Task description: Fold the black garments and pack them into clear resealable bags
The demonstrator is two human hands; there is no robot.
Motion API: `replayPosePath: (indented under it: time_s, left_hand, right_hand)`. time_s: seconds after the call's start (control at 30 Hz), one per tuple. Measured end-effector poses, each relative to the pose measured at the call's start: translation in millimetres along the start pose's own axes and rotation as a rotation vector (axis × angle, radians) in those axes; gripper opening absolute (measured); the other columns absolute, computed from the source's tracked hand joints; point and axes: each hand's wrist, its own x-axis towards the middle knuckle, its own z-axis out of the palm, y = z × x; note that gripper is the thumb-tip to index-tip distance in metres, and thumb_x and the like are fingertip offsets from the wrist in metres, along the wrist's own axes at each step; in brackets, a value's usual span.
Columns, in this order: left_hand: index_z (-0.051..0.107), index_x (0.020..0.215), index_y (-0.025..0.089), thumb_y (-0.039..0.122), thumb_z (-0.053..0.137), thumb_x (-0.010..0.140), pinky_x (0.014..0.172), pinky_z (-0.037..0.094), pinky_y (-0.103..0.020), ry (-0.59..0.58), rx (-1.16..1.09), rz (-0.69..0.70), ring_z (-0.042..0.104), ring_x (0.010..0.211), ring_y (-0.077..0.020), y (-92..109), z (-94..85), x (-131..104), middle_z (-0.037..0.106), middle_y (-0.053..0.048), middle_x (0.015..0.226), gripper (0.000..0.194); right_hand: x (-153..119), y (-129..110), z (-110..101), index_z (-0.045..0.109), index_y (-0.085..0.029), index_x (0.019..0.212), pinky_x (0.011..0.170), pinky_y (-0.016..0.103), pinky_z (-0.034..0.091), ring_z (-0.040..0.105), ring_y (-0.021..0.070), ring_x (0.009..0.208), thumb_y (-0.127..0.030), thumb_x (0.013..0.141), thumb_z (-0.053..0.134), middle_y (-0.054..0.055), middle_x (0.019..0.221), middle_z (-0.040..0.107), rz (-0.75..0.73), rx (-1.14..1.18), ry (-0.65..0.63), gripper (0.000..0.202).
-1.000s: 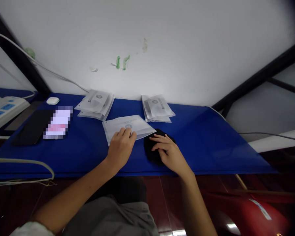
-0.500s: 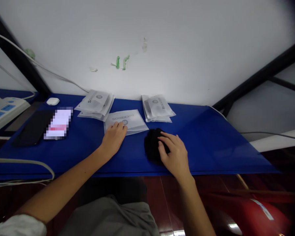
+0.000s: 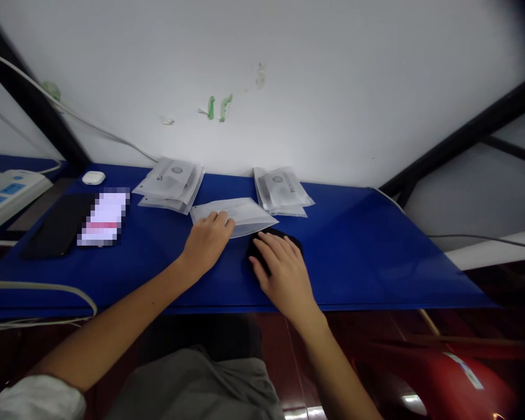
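A frosted plastic pouch lies on the blue tabletop, its right end lifted a little apart. My left hand is closed on its near edge, fingers curled and thumb hidden. Just right of it is a soft black bundle, apparently fabric, its kind not clear. Over the bundle my right hand is bent, fingers gripping it from above. The bundle touches or nearly touches the pouch's right end.
Stacks of printed frosted pouches lie at the back, one left and one right. A dark phone-like slab, a lit blurred screen, a white earbud case and a power strip are at left. A wall rises behind.
My right hand has slid the black bundle left, up to the pouch. The pouch has shifted slightly right under my left hand, and its right end has tilted up.
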Motion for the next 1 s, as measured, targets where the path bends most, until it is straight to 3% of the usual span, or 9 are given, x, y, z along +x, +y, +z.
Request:
replayPosePath:
  time_s: [0.13,0.3,0.47,0.7,0.83,0.93,1.0]
  left_hand:
    - [0.062,0.093,0.015,0.01,0.043,0.09,0.065,0.051,-0.032,0.019,-0.023,0.051,0.062,0.086,-0.0233,0,-3.2,-1,0.062,-0.008,0.089,0.019]
    - [0.061,0.093,0.015,0.011,0.042,0.091,0.064,0.05,-0.031,0.052,-0.019,0.063,0.061,0.083,-0.0224,-6,-2.0,-1,0.061,-0.007,0.086,0.02]
    - [0.059,0.098,0.014,0.01,0.04,0.09,0.067,0.05,-0.035,0.035,0.003,0.013,0.06,0.086,-0.0249,-10,4.0,-3,0.06,-0.009,0.09,0.021]
    - [0.056,0.111,0.01,0.009,0.04,0.088,0.074,0.05,-0.037,-0.136,0.003,-0.112,0.059,0.097,-0.0278,-15,11.0,-1,0.06,-0.015,0.104,0.028]
    - [0.05,0.125,0.012,0.034,0.049,0.09,0.085,0.049,-0.041,-0.227,-0.157,-0.089,0.055,0.11,-0.0313,-27,3.1,-3,0.059,-0.017,0.117,0.041]
    - [0.049,0.128,0.013,0.039,0.035,0.096,0.094,0.045,-0.041,-0.166,-0.391,-0.105,0.052,0.119,-0.0278,-36,-2.7,6,0.058,-0.015,0.125,0.043]
    - [0.049,0.13,0.011,0.031,0.028,0.097,0.101,0.041,-0.038,-0.056,-0.514,-0.164,0.049,0.125,-0.024,-41,-1.9,22,0.055,-0.014,0.131,0.043]
  right_hand:
    - [21,-14,13,0.061,-0.012,0.117,0.101,0.04,0.041,0.056,0.0252,0.115,-0.016,0.091,0.048,0.014,0.122,0.064,-0.104,0.002,-0.115,0.029]
    - [36,-20,24,0.063,-0.014,0.106,0.091,0.039,0.045,0.061,0.0246,0.096,-0.014,0.092,0.043,0.01,0.104,0.068,-0.053,-0.04,-0.331,0.025]
    - [43,-24,25,0.064,-0.016,0.1,0.086,0.037,0.045,0.061,0.0242,0.095,-0.014,0.093,0.041,0.009,0.102,0.068,-0.028,-0.04,-0.4,0.025]
    - [52,-25,26,0.063,-0.016,0.11,0.091,0.037,0.045,0.061,0.0244,0.103,-0.017,0.092,0.045,0.011,0.109,0.067,-0.027,0.061,-0.361,0.026]
    - [50,-27,3,0.067,-0.019,0.101,0.082,0.035,0.05,0.065,0.0229,0.092,-0.012,0.086,0.045,0.008,0.099,0.07,-0.003,0.094,-0.331,0.027]
    - [57,-24,-10,0.068,-0.02,0.097,0.069,0.034,0.051,0.067,0.0224,0.078,-0.015,0.085,0.043,0.007,0.089,0.071,0.157,0.102,-0.25,0.028]
    - [71,-16,-7,0.065,-0.018,0.11,0.075,0.036,0.052,0.067,0.0242,0.089,-0.016,0.085,0.041,0.009,0.102,0.071,0.224,0.178,-0.153,0.035]
